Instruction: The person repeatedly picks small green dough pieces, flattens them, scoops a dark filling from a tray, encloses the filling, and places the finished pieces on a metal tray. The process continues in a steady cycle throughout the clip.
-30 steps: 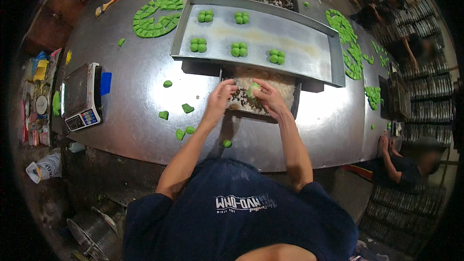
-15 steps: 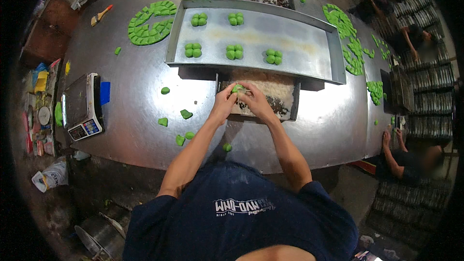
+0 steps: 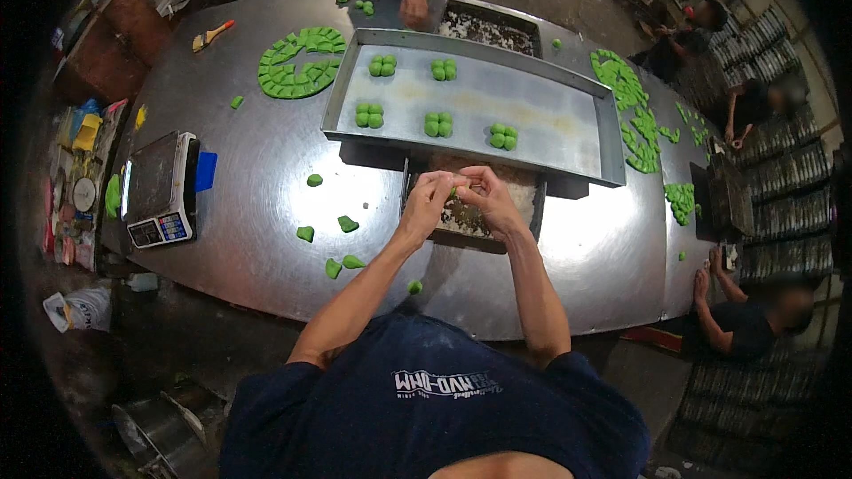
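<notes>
My left hand (image 3: 428,204) and my right hand (image 3: 493,206) meet with closed fingers around a small green dough piece (image 3: 454,192), mostly hidden between them. Under them is a dark tray (image 3: 479,241) holding white granules and dark crumbs. Just beyond, a long metal tray (image 3: 568,124) rests raised, holding several clusters of green balls (image 3: 438,124), each in a square of small balls. Loose green lumps (image 3: 348,223) lie on the steel table left of my hands, and another (image 3: 414,286) is nearer my body.
A scale (image 3: 160,191), a brush (image 3: 213,35), a ring of green pieces (image 3: 297,62) and more green pieces (image 3: 621,80) share the table (image 3: 231,266). A co-worker's hand (image 3: 414,9) reaches in beyond it; other people (image 3: 745,328) work at the right.
My hands came together from apart, closing over the green piece. The view has shifted, and a co-worker's arms now show at the far edge of the table.
</notes>
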`<state>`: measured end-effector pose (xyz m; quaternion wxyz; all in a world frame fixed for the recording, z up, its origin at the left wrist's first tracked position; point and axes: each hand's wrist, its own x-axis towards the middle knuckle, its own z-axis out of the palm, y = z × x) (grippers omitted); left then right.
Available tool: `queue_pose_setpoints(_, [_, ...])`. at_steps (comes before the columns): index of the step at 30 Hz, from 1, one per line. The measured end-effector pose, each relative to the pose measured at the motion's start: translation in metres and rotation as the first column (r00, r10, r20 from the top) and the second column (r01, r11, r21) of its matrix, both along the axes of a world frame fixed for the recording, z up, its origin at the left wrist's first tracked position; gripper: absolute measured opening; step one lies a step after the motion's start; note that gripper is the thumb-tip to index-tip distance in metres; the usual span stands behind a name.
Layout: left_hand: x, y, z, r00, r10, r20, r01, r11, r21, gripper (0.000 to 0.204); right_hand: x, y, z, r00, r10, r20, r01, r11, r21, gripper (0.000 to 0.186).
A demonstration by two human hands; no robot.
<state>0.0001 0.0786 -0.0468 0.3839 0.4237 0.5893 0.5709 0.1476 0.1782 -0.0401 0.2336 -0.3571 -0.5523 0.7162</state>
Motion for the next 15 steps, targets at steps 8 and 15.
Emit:
queue_pose_setpoints(8, [0.007, 0.011, -0.003, 0.800, -0.034, 0.599, 0.031, 0.999, 0.015, 0.048, -0.026, -0.024, 0.016, 0.986, -0.161, -0.033, 0.164, 0.956, 0.245, 0.028])
queue_pose_setpoints(15, [-0.008, 0.008, 0.013, 0.628, 0.016, 0.778, 0.036, 0.998, -0.049, 0.037, -0.028, -0.066, 0.024, 0.988, -0.156, 0.007, 0.090, 0.604, 0.792, 0.031])
